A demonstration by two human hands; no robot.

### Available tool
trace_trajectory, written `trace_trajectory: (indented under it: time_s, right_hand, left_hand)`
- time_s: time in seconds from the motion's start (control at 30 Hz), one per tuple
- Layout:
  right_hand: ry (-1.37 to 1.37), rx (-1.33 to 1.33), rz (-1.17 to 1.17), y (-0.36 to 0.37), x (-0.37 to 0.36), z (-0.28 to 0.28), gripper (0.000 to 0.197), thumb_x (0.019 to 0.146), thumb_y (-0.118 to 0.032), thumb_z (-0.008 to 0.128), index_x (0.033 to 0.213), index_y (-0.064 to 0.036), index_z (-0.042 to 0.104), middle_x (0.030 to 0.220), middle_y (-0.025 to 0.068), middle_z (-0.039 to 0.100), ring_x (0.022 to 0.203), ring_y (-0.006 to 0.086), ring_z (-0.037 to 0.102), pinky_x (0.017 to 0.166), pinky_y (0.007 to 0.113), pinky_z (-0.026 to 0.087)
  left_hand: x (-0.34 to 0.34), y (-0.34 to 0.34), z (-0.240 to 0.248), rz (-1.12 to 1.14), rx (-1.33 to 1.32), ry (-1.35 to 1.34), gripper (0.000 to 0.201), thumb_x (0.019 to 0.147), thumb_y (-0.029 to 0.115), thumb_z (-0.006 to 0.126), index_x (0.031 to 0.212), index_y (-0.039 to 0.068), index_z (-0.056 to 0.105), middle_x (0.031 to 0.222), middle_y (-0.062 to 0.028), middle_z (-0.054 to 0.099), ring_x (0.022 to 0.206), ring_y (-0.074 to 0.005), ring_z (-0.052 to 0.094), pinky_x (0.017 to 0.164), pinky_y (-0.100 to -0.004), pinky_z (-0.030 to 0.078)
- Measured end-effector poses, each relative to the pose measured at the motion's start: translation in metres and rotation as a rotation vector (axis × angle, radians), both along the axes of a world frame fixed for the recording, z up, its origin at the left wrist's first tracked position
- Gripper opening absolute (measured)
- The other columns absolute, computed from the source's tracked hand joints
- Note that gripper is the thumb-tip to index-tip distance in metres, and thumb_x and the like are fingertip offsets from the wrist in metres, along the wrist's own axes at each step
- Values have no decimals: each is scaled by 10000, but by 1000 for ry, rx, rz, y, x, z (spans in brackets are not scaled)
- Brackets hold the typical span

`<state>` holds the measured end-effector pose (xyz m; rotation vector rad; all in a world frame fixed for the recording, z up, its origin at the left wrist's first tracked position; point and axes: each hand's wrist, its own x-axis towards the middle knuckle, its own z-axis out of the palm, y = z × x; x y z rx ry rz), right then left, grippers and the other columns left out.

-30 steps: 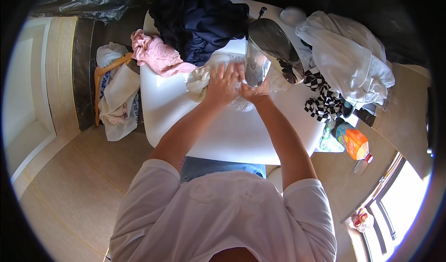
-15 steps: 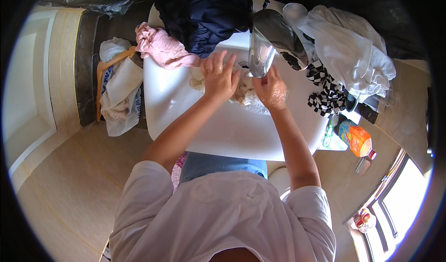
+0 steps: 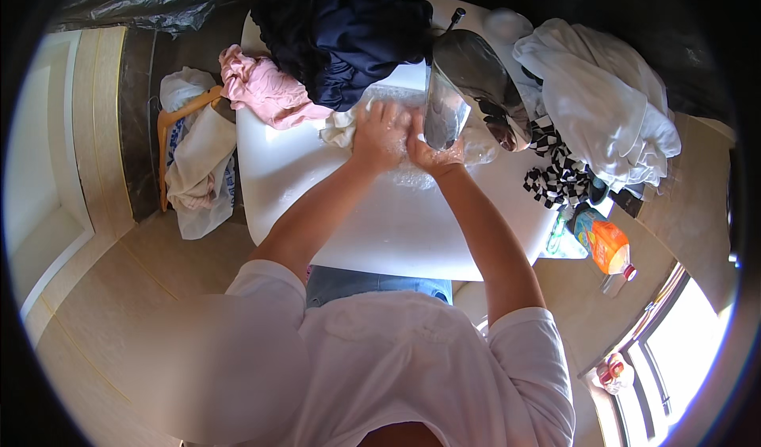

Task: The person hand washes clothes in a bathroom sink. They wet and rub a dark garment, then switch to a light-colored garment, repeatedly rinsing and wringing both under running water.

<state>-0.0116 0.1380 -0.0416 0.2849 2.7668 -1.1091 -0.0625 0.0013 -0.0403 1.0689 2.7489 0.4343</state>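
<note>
Both hands are in the white sink, beneath a metal tap (image 3: 446, 118) with splashing water around them. My left hand (image 3: 382, 134) lies with its fingers stretched forward over a wet, pale cloth (image 3: 339, 130), left of the spout. Close beside it, my right hand (image 3: 434, 155) is partly hidden behind the spout and water, so its fingers are not clear. More wet, pale cloth (image 3: 479, 146) shows to the right of this hand. The white sink (image 3: 380, 237) rises in front of my body.
Dark navy clothing (image 3: 349, 39) and a pink garment (image 3: 265, 90) lie on the sink's far left. White cloth (image 3: 598, 98) and black-and-white checked fabric (image 3: 555, 173) are heaped right. An orange bottle (image 3: 609, 247) stands beyond. A hanger (image 3: 165, 154) and bag hang at left.
Both hands have come down onto the wet cloth and closer together; my right hand has shifted left and nearer me. Water now splashes around them.
</note>
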Motion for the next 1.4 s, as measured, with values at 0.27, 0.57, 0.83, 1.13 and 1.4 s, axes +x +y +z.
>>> trace_trajectory:
  time_s: [0.27,0.57,0.83,1.13,1.4]
  right_hand:
    - [8,124,-252,13,-1,-2,337,784,-322,591,1056,-130,639,945,166,667,885,355,633,764,432,495]
    - [190,439,103,28,23,41,337,808,-250,564,1099,-81,593,1052,137,612,1001,294,561,948,477,350]
    - [-232,428,132,-8,8,24,502,821,-281,518,1283,-88,480,1360,143,436,1274,294,387,1046,396,300]
    - [-417,256,-115,0,-16,26,589,735,-414,634,1213,-86,530,1185,157,585,1187,275,501,937,367,434]
    - [100,604,-291,33,45,46,512,760,-431,623,1144,-104,534,1065,134,575,980,332,536,847,538,396]
  left_hand:
    - [-12,10,15,141,391,-28,213,819,230,597,990,110,562,991,-89,551,895,-271,547,842,-451,357]
    - [27,-12,8,150,99,-18,531,885,283,511,1376,123,389,1451,-188,218,1357,-437,125,1041,-657,87]
    - [26,7,-12,0,174,-3,584,792,238,566,1305,2,419,1354,-239,313,1293,-435,242,1069,-518,197]
    - [-22,16,-8,-156,214,8,322,713,258,637,968,78,561,1001,-74,568,980,-295,536,816,-404,448]
    - [-19,-48,18,89,62,-103,203,756,224,650,840,61,563,980,-111,581,996,-295,528,809,-441,413]
